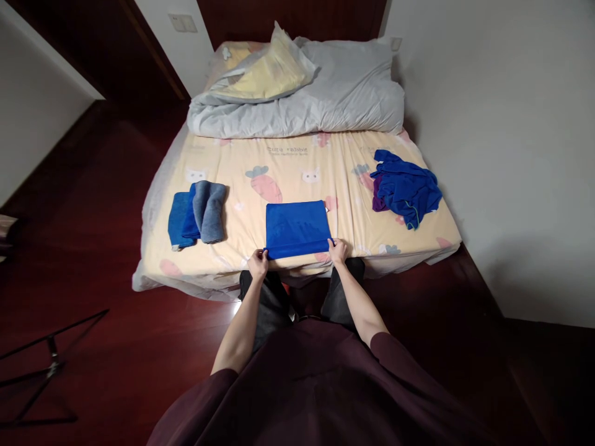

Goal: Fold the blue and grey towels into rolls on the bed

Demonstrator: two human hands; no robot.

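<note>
Dark red floor [106, 229] and pale walls [502, 124] frame the room as I log it remotely; single feed, head view. Far side: brown headboard [297, 18], with a switch plate [183, 23] on the wall to its left. Bed [242, 164] occupies the centre, its covering pale yellow, printed with carrots, animal faces and lettering. Grey quilt [348, 80] lies bunched across the far end, yellow fabric [274, 68] turned up towards the left.

Main item: blue cloth [297, 220], spread flat as a rough rectangle by the near edge of the bed, between the two side groups. I note a narrow band along its near side and a small white spot on its right edge.

Left hand [258, 263]: grip pinched on the near left corner of the cloth. Right hand [338, 251]: grip pinched at the near right end of the band. Both forearms extend from dark maroon sleeves on the near side.

Left on the bed: overlapping folded pieces, one teal-blue [180, 217], one brighter blue, one grey-blue [210, 214] uppermost. Right: rumpled blue pile [404, 189], purple fabric [379, 197] showing at its left. Both groups sit well apart from the cloth.

Near left, on the floor: black stand [53, 365], partly cropped; full shape I cannot tell.
</note>
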